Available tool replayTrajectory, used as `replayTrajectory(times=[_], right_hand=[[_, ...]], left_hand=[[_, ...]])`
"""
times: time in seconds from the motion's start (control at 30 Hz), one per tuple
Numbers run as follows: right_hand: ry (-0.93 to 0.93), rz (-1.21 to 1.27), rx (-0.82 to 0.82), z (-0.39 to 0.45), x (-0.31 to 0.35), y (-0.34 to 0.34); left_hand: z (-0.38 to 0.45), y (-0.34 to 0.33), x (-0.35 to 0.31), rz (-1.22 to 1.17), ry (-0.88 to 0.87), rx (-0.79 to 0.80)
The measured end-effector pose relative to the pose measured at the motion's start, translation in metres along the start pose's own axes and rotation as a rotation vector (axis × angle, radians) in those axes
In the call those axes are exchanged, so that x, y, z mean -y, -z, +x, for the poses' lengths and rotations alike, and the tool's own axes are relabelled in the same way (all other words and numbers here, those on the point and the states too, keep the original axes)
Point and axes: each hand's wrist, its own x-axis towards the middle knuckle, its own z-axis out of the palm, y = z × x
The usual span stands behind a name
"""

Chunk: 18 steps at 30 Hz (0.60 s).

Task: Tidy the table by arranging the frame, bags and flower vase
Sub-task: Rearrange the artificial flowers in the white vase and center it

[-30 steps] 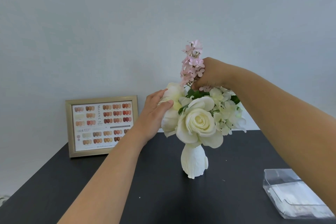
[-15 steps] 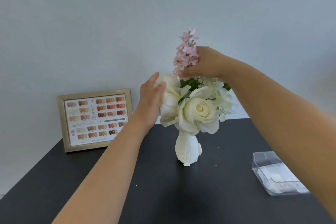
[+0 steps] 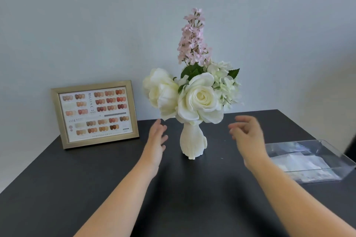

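Note:
A white hand-shaped vase (image 3: 192, 143) stands upright in the middle of the black table (image 3: 96, 175), holding white roses and a tall pink flower sprig (image 3: 192, 38). My left hand (image 3: 157, 136) hovers just left of the vase, fingers spread, holding nothing. My right hand (image 3: 248, 136) hovers to the vase's right, fingers loosely curled and apart, also empty and slightly blurred. A gold-framed colour chart (image 3: 95, 113) leans against the wall at the back left. A clear plastic tray (image 3: 312, 159) with white bags inside lies at the right.
A pale wall rises right behind the table's far edge. The table's left edge runs diagonally at the lower left. A dark object shows at the far right edge of the view, behind the tray.
Both hands have let go of the flowers and dropped down to either side of the vase. The bouquet now stands free.

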Motion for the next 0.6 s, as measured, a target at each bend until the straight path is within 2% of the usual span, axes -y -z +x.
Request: replayTrajectory(times=[0.13, 0.2, 0.4, 0.6], right_hand=[[-0.131, -0.243, 0.401, -0.014, -0.029, -0.021], [-0.143, -0.3, 0.492, -0.021, -0.036, -0.031], [-0.086, -0.263, 0.436, -0.027, -0.044, -0.051], [-0.065, -0.277, 0.408, -0.019, -0.051, -0.06]], left_hand=[[-0.003, -0.007, 0.025, 0.138, 0.053, 0.098], [-0.004, -0.01, 0.031, 0.183, 0.058, 0.096], [-0.006, -0.019, 0.043, 0.251, -0.008, 0.173], [0.002, -0.024, 0.048, 0.279, -0.081, 0.086]])
